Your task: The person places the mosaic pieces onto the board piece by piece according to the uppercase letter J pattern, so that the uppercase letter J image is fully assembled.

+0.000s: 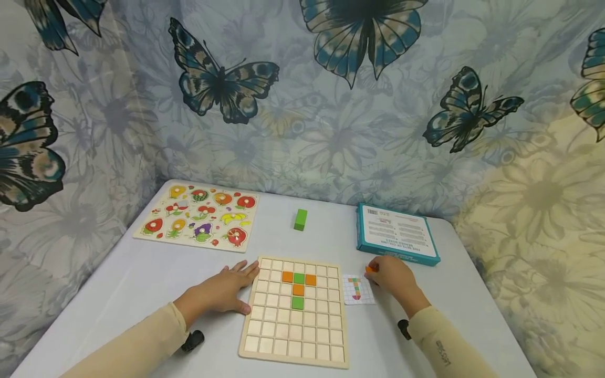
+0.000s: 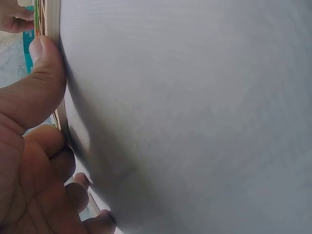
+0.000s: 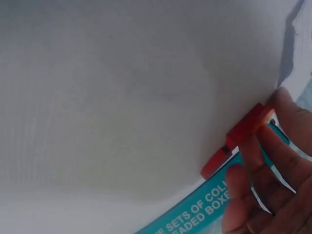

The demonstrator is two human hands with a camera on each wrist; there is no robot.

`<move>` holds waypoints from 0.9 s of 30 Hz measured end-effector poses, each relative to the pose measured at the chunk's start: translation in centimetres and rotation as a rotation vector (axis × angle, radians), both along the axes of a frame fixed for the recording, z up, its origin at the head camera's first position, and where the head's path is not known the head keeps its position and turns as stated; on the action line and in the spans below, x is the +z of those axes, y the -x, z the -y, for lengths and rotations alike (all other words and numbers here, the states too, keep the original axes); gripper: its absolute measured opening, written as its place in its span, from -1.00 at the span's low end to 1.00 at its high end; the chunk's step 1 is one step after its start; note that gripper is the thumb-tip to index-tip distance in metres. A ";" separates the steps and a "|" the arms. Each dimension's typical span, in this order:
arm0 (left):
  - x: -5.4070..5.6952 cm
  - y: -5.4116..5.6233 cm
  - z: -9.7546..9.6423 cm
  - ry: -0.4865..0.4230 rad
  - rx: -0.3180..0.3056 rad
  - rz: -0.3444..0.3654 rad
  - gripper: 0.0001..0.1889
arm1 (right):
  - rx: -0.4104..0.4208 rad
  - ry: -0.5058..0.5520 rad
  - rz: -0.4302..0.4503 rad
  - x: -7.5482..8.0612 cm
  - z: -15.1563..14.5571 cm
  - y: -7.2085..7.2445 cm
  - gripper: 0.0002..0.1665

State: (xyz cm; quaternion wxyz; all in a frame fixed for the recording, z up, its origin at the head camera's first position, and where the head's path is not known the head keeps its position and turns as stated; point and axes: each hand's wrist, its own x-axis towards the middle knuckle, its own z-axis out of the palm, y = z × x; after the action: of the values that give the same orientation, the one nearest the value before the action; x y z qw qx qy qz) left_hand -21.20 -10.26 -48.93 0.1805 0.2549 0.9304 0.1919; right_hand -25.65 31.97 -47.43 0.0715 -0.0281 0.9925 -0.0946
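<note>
yellowish light on the right backdrop (image 1: 543, 199); wrist views dimmer, perhaps slightly blurred.

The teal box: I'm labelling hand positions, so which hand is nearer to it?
Right. The right hand is just on the near side of the teal box; the left hand is farther off, at the left edge of the grid board.

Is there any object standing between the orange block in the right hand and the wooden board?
Nothing upright shows between the orange block and the wooden board; only the card lies flat beside its right edge, probably no obstacle.
</note>
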 end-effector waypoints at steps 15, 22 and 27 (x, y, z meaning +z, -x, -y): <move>0.3 -0.2 -0.2 0.025 0.014 0.019 0.02 | 0.020 0.018 0.040 0.3 -2.1 -0.1 -0.67; 0.1 0.0 -0.3 0.027 0.012 0.005 0.02 | -0.011 0.038 0.053 0.2 -2.2 0.1 -0.69; 0.0 0.1 -0.4 0.037 0.014 -0.005 0.02 | -0.025 0.054 0.056 0.7 -2.4 -0.1 -0.65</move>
State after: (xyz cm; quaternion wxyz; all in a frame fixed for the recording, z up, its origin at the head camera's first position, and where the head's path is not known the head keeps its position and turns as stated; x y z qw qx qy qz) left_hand -21.25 -9.87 -48.91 0.1816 0.2456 0.9359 0.1753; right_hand -25.60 34.32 -46.77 0.0971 -0.0149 0.9875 -0.1229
